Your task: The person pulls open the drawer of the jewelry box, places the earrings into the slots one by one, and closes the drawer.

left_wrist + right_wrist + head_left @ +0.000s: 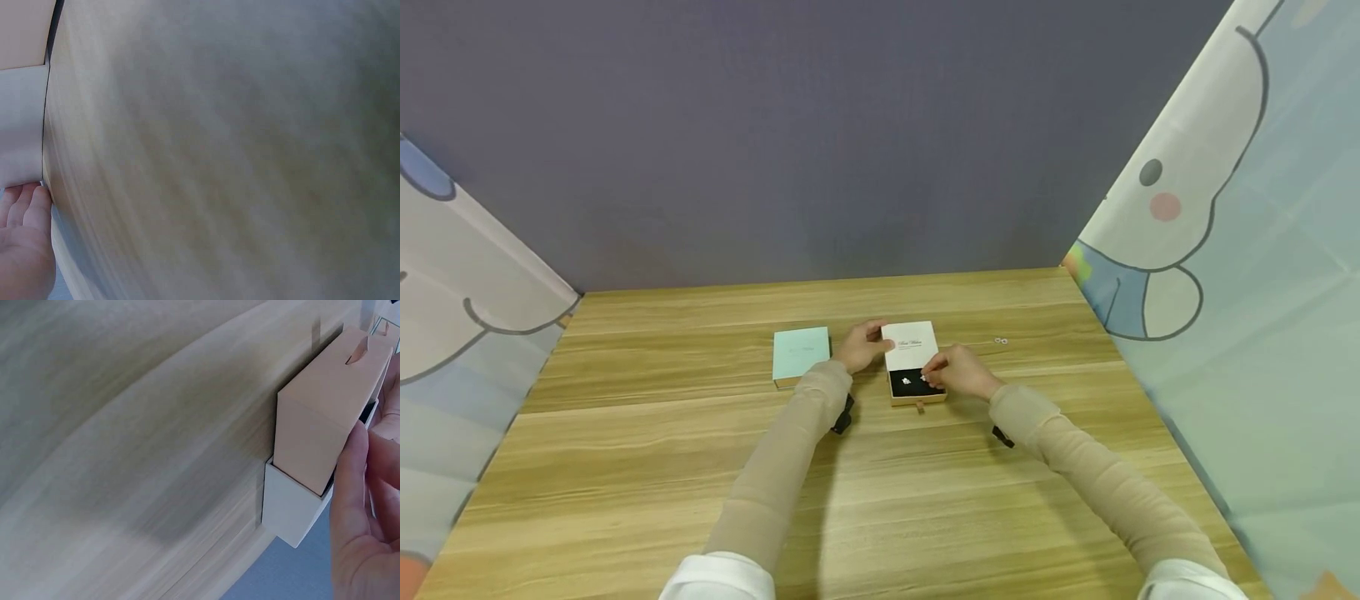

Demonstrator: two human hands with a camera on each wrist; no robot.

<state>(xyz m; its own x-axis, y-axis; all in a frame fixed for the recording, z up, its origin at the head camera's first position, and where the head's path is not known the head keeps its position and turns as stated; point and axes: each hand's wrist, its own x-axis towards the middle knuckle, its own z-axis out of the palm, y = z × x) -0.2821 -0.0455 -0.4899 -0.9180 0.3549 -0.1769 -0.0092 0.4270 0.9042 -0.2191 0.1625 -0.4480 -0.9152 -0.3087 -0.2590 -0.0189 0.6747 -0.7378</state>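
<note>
Earring [906,381] lies just left of the right hand [964,372] (pinching a second earring [922,377]), left hand [858,348] gripping the box [916,358].

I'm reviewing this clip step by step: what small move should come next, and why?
Probably the right hand should settle the silvery jewellery piece it pinches into the black insert: it is right there, a similar piece lies alongside, and the left hand holds the white sleeve.

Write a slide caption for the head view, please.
Left hand holding a white box, right hand at its open drawer.
</note>
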